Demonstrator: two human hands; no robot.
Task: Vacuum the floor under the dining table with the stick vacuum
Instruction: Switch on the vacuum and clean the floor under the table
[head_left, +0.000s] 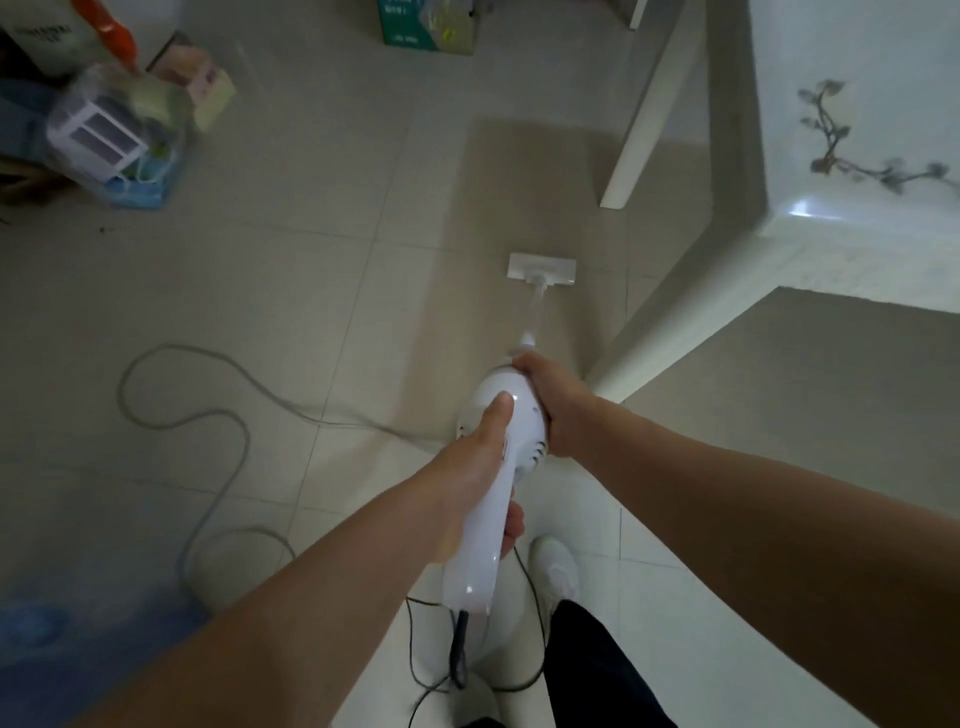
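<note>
I hold a white stick vacuum (498, 467) that slopes down and away from me. My left hand (478, 467) grips its handle, thumb laid along the top of the body. My right hand (545, 400) grips the front of the round motor body from the right side. The thin tube runs forward to the flat white floor head (542, 267), which rests on the beige tiles in the shadow beside the dining table (852, 244). That table is white with a painted branch pattern, and fills the upper right.
A white table leg (644, 114) slants down just right of the floor head. A grey power cord (208, 415) loops over the tiles at left and a black cord (535, 623) trails by my white shoe (556, 566). Boxes and bags (119, 130) crowd the upper left.
</note>
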